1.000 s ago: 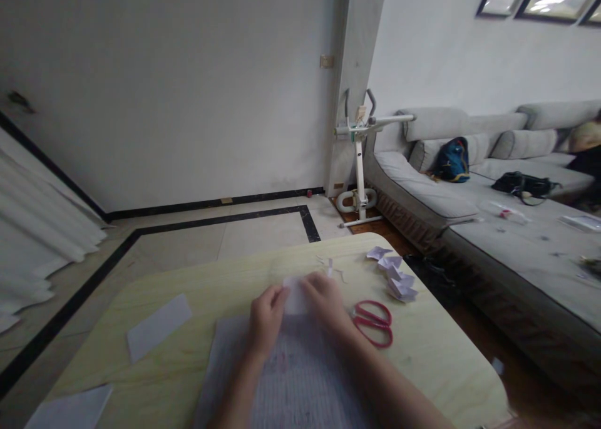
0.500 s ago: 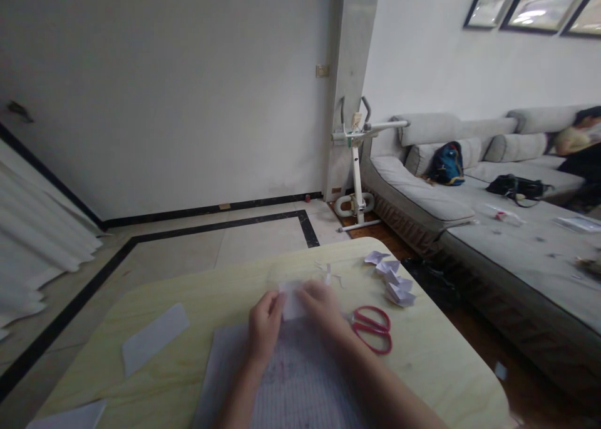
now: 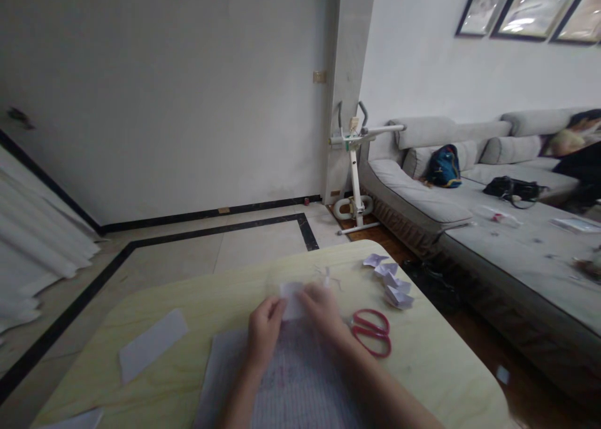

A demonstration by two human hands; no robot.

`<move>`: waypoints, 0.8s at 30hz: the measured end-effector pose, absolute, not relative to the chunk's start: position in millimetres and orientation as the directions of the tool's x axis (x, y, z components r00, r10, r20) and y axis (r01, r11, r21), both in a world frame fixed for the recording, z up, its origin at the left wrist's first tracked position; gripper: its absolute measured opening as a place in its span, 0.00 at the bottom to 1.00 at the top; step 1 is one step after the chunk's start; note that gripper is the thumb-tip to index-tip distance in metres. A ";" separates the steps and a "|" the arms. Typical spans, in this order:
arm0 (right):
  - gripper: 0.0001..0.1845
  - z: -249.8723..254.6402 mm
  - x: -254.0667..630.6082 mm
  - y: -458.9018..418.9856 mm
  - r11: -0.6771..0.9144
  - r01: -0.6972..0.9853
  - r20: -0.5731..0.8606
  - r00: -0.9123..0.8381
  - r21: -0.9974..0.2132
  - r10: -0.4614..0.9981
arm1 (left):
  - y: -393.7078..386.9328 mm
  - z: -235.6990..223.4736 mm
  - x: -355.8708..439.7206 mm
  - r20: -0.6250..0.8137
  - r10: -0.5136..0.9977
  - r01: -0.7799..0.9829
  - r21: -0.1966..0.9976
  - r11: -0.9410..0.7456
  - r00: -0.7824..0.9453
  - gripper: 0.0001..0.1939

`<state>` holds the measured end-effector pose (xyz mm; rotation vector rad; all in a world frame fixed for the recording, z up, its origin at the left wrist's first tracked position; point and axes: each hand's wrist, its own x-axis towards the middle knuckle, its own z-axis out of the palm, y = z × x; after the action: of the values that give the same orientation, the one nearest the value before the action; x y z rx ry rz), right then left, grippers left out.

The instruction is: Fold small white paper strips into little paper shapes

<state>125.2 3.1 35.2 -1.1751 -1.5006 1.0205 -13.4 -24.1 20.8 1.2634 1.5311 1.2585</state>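
Note:
A small piece of white paper (image 3: 293, 302) is held between my two hands above a lined sheet (image 3: 300, 391) covered in grid-like marks. My left hand (image 3: 265, 324) pinches its left edge between thumb and fingers. On the right edge, my right hand (image 3: 322, 307) is closed on the same paper, its fingers somewhat smeared. Red-handled scissors (image 3: 372, 332) lie just right of my right wrist, blades partly hidden. Several folded paper shapes (image 3: 398, 297) sit in a row along the table's right side. Thin paper scraps (image 3: 327, 277) lie beyond my right hand.
The pale wooden table (image 3: 446, 366) also bears a white paper strip (image 3: 153, 346) at left and another sheet (image 3: 77, 419) at the near left corner. A grey sofa (image 3: 511, 272) stands to the right, with a person at its far end. Exercise equipment (image 3: 355, 172) stands behind.
The whole view has shifted slightly, with the wall and sofa a little lower and further left. Both hands keep hold of the paper in nearly the same place.

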 end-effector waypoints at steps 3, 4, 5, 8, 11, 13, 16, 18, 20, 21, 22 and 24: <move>0.13 33.6 124.7 2.5 0.218 0.213 0.201 -0.099 -0.953 0.975 | -24.4 21.7 -13.0 0.040 0.972 0.242 0.970 0.018 -0.230 0.17; 0.13 33.7 124.5 2.2 0.225 0.216 0.209 -0.096 -0.950 0.973 | -24.5 21.9 -12.8 0.053 0.970 0.254 0.967 0.010 -0.238 0.17; 0.13 34.1 124.2 1.8 0.232 0.220 0.217 -0.091 -0.948 0.972 | -24.6 22.0 -12.5 0.065 0.967 0.260 0.966 0.001 -0.245 0.16; 0.14 36.9 123.8 0.6 0.239 0.233 0.230 -0.065 -0.943 0.971 | -24.5 21.7 -11.5 0.077 0.966 0.224 0.974 -0.021 -0.245 0.16; 0.13 39.0 124.4 0.7 0.221 0.240 0.218 -0.039 -0.945 0.975 | -23.7 21.9 -10.5 0.062 0.973 0.160 0.987 -0.026 -0.223 0.17; 0.14 38.8 125.3 1.6 0.208 0.240 0.206 -0.034 -0.948 0.978 | -23.2 22.4 -10.3 0.057 0.973 0.145 0.989 -0.024 -0.223 0.18; 0.14 36.8 126.8 3.8 0.206 0.239 0.208 -0.015 -0.949 0.978 | -22.7 22.3 -10.3 0.064 0.973 0.158 0.987 -0.029 -0.222 0.18; 0.14 35.4 127.6 4.9 0.212 0.236 0.217 -0.006 -0.948 0.976 | -22.5 21.4 -10.4 0.067 0.974 0.159 0.987 -0.033 -0.214 0.18; 0.14 34.6 128.0 5.4 0.215 0.235 0.219 -0.010 -0.948 0.976 | -22.7 20.5 -10.7 0.062 0.976 0.155 0.987 -0.030 -0.209 0.18; 0.14 34.5 128.2 5.4 0.214 0.237 0.217 -0.012 -0.948 0.976 | -22.9 20.4 -10.8 0.058 0.977 0.155 0.988 -0.026 -0.205 0.18; 0.14 34.7 128.2 5.3 0.214 0.240 0.217 -0.013 -0.947 0.976 | -23.2 20.4 -11.0 0.055 0.979 0.158 0.987 -0.024 -0.195 0.18; 0.14 35.6 128.2 5.0 0.215 0.246 0.220 -0.011 -0.945 0.976 | -23.8 21.0 -11.2 0.054 0.982 0.164 0.986 -0.024 -0.179 0.17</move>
<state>128.2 5.0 35.6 -1.2236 -1.4712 0.9033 -11.2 -23.8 21.0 1.2659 1.4487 1.2939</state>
